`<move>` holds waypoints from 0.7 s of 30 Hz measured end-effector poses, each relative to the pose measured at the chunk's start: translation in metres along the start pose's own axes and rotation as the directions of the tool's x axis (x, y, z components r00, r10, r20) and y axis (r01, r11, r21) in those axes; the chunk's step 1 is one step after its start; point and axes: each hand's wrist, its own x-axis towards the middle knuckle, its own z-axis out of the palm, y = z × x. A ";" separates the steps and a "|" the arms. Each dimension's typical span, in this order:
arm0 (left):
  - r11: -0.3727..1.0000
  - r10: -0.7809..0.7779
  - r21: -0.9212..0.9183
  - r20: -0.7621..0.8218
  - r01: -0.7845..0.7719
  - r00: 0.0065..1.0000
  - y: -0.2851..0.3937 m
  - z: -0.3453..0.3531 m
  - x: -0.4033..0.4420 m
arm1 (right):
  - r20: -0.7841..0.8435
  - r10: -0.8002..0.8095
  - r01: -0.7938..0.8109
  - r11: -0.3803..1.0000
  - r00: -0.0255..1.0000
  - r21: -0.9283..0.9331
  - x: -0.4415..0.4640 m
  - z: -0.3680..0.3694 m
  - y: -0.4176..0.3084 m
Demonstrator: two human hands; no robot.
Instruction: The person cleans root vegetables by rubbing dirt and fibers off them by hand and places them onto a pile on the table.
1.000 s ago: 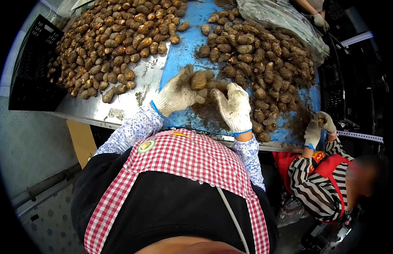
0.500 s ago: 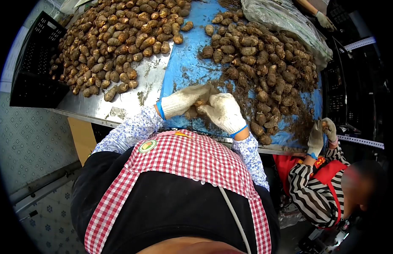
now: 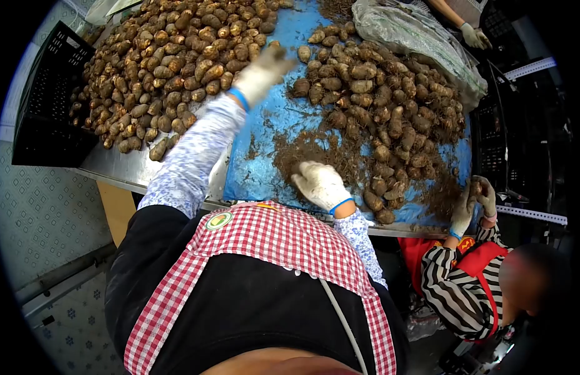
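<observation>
My left hand (image 3: 260, 74), in a dirty white glove, is stretched forward beside the right edge of the pile of cleaner brown tubers (image 3: 171, 62). Motion smears its fingers, and what they hold cannot be made out. Near the table's front edge, my right hand (image 3: 320, 185), also gloved, rests low over the blue sheet (image 3: 243, 169) with its fingers curled in; anything inside them is hidden. Loose dirt and root fibres (image 3: 308, 150) lie just beyond it. To its right is the heap of hairy, soil-covered tubers (image 3: 390, 94).
A black crate (image 3: 49, 100) stands at the table's left end. Clear plastic sheeting (image 3: 415, 40) lies behind the right heap. A co-worker's gloved hands (image 3: 471, 203) are at the right front edge; another person's gloved hand (image 3: 475, 36) shows at the top right. Black crates (image 3: 493, 125) stand at right.
My hands were together over the sheet, handling tubers. They have parted: my left hand has swung forward to the left pile, while my right hand has dropped slightly toward the front edge.
</observation>
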 end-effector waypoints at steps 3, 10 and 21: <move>0.937 -0.285 0.241 0.107 0.253 0.952 0.060 0.041 -0.014 | -0.086 -0.092 0.092 0.996 0.992 -0.005 0.002 0.004 0.002; 0.938 -0.135 -0.312 0.062 0.148 0.989 -0.015 0.080 0.023 | -0.234 0.159 -0.113 0.974 0.959 0.197 -0.013 -0.018 0.025; 0.216 0.077 -0.789 0.600 0.574 0.796 0.028 0.066 -0.099 | -0.724 -0.072 0.240 0.962 0.687 0.131 0.033 -0.039 0.000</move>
